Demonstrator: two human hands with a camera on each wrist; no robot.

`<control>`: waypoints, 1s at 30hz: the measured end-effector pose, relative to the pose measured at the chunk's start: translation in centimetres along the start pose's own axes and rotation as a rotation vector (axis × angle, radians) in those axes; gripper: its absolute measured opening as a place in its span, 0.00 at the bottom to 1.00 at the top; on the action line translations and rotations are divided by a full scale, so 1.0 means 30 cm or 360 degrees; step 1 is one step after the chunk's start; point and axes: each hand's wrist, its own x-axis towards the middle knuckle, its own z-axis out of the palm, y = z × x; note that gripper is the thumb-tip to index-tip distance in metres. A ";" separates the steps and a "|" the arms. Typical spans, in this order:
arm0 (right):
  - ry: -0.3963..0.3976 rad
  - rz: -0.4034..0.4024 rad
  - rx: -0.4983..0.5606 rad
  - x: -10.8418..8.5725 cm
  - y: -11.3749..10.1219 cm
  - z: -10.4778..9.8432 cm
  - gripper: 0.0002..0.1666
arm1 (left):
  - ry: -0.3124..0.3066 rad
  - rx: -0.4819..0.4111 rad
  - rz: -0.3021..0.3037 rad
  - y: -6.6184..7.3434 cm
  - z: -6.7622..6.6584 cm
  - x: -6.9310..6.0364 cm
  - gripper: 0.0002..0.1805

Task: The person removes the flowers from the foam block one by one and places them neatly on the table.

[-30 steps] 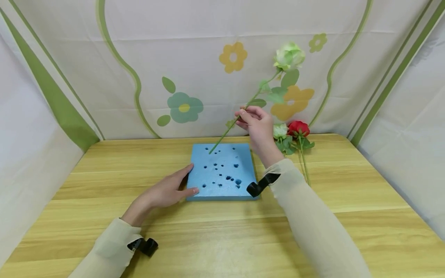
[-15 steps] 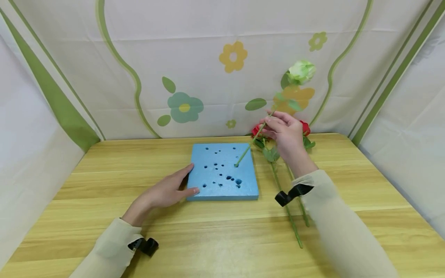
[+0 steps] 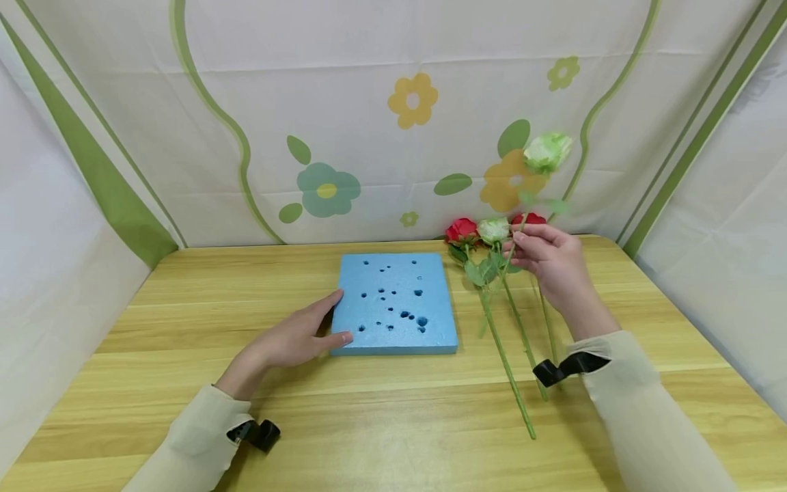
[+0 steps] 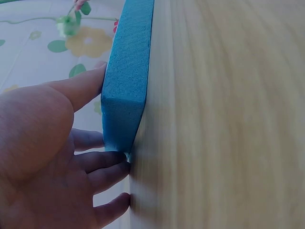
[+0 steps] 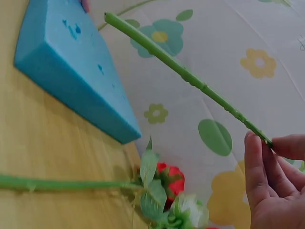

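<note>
In the head view, my right hand (image 3: 553,263) pinches the stem of a pale green rose (image 3: 547,152) between thumb and fingers. The bloom points up and back; the bare stem end (image 5: 143,43) points toward the left in the right wrist view. My left hand (image 3: 298,337) rests at the left side of a blue foam block (image 3: 393,342), thumb on its top near the front corner. In the left wrist view, the other fingers (image 4: 107,176) lie fairly straight beside the block and touch the table. Several holes dot the block's top.
Right of the block lie a red rose (image 3: 461,229), a white-green rose (image 3: 494,230) and another red rose (image 3: 530,219), stems toward the front. My right hand partly covers them. A patterned cloth (image 3: 246,41) hangs behind the wooden table (image 3: 246,273).
My right hand has carried the pale green rose rightward and lower, from above the foam block to over the lying roses. More of those roses shows now. The left hand has stayed put.
</note>
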 end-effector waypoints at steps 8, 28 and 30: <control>-0.0056 0.0132 -0.0215 -0.039 0.019 -0.106 0.04 | -0.0010 -0.0010 -0.0010 0.005 0.000 -0.002 0.51; -0.0299 0.0384 -0.0770 -0.054 0.046 -0.163 0.19 | -0.0011 -0.0041 -0.0023 0.007 0.000 -0.002 0.51; -0.0323 0.0396 -0.0802 -0.053 0.053 -0.156 0.24 | -0.0009 -0.0038 -0.0026 0.007 0.000 -0.002 0.51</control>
